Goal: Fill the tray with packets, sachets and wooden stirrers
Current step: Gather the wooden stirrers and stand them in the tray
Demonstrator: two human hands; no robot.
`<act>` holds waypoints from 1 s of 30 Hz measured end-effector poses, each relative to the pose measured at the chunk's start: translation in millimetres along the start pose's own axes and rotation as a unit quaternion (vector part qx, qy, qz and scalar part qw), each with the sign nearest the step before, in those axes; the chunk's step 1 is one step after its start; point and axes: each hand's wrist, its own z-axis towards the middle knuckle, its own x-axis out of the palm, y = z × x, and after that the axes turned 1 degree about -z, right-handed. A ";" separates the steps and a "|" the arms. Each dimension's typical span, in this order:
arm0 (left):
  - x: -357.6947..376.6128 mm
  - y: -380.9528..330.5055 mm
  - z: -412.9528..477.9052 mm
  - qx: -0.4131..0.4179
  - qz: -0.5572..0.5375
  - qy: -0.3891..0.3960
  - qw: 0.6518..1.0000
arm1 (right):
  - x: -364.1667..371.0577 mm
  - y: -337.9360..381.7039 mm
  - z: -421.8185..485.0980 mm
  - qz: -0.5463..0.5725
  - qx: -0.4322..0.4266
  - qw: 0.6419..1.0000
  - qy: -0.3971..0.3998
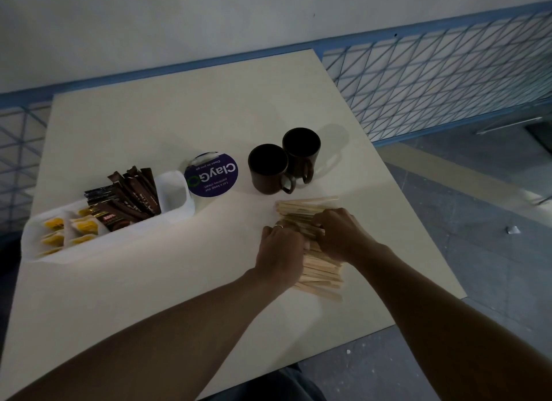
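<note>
Both hands meet at the right middle of the frame: the left hand (pixel 280 248), with a thin ring on one finger, and the right hand (pixel 340 233) have their fingers curled around a loose bundle of wooden stirrers (pixel 321 273), each from its own side. The stirrers are flat, pale, narrow sticks. They lie on the tabletop (pixel 179 281), and their ends fan out unevenly above and below the hands.

The tray (pixel 134 236) is long, white and smooth, with rounded corners, and stands at the left of the frame, well apart from the stirrers. Its left part holds small yellow sachets (pixel 80 226), the middle holds glossy brown packets (pixel 134 191) that stand tilted, and the right compartment (pixel 171 193) shows only its white walls.

Just right of the tray there is a round purple sign (pixel 210 173) with white letters. Two dark round mugs (pixel 268 169) with handles stand side by side above the stirrers.
</note>
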 end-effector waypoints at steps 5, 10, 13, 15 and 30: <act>2.4 2.3 1.4 0.003 -0.022 0.022 1.000 | -2.3 -1.2 -1.6 0.003 -0.010 1.000 0.009; 6.1 7.7 4.5 -0.024 -0.039 0.048 0.998 | -5.2 -2.5 -2.8 0.013 -0.006 1.000 0.018; 3.8 9.9 4.2 -0.031 -0.041 0.049 0.998 | -6.2 -3.8 -2.8 0.031 0.004 0.999 0.010; 1.5 12.1 2.5 -0.034 -0.033 0.041 0.998 | -7.6 -2.6 -3.2 0.044 0.009 0.999 0.004; -28.3 45.4 -13.5 -0.047 -0.046 0.010 0.998 | -15.2 32.2 -3.9 0.102 0.012 0.994 -0.041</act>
